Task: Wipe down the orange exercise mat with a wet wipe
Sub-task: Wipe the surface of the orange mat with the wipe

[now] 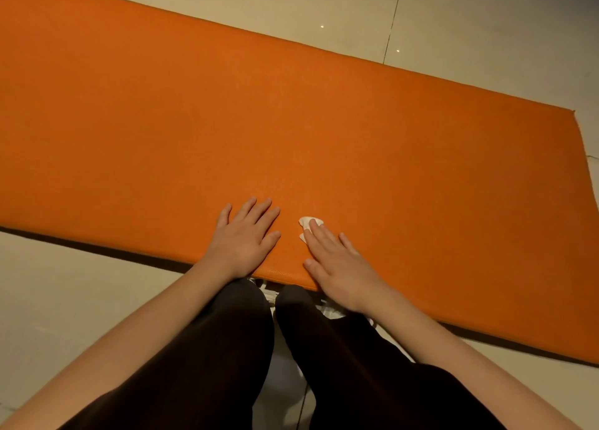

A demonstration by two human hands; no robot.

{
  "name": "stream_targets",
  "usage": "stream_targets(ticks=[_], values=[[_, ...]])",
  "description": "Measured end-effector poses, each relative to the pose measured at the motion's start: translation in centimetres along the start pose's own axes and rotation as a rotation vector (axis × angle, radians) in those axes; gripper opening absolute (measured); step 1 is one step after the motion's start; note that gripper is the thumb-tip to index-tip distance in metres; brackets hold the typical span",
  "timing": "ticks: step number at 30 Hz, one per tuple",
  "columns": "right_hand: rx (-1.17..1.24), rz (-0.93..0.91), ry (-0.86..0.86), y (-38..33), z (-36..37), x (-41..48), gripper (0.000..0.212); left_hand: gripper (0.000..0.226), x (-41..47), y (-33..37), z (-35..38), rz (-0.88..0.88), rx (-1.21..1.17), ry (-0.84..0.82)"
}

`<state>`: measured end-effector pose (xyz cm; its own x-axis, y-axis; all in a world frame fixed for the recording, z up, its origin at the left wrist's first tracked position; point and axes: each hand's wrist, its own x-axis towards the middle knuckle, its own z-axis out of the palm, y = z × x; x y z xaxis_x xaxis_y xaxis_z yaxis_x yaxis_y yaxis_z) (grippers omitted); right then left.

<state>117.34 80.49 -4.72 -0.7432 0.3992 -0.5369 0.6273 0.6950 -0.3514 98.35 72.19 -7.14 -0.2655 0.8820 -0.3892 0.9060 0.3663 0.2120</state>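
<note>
The orange exercise mat (291,121) lies flat on a tiled floor and fills most of the view, running from upper left to lower right. My left hand (246,238) rests flat on the mat near its front edge, fingers spread, holding nothing. My right hand (337,264) lies palm down beside it, pressing a small white wet wipe (306,224) against the mat. Only the wipe's crumpled end shows past my fingertips; the remainder is hidden under the fingers.
Beige floor tiles (453,24) surround the mat. My knees in dark trousers (227,348) sit just in front of the mat's near edge. Something white (330,311) lies on the floor between my knees and the mat, mostly hidden.
</note>
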Motion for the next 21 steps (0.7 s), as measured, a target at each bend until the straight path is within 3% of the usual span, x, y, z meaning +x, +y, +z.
stream_targets(ticks=[5, 8, 11, 16, 21], values=[[0.045, 0.186, 0.104, 1.6, -0.5, 2.0, 0.060, 0.065, 0.0, 0.0, 0.0, -0.013, 0.016, -0.026], [0.070, 0.052, 0.069, -0.2, 0.4, 1.2, 0.061, 0.059, -0.1, 0.2, 0.1, -0.026, 0.022, -0.022], [0.043, -0.010, 0.051, 0.5, 0.2, 0.7, 0.059, 0.067, 0.9, 0.2, -0.7, 0.001, 0.032, -0.006], [0.126, 0.251, 0.138, 1.9, -0.5, 2.8, 0.059, 0.063, 5.0, -1.7, -1.4, 0.000, 0.032, -0.050], [0.092, 0.101, 0.048, 0.8, 0.1, 3.0, 0.060, 0.078, 5.2, -2.2, -0.1, -0.002, 0.075, -0.020]])
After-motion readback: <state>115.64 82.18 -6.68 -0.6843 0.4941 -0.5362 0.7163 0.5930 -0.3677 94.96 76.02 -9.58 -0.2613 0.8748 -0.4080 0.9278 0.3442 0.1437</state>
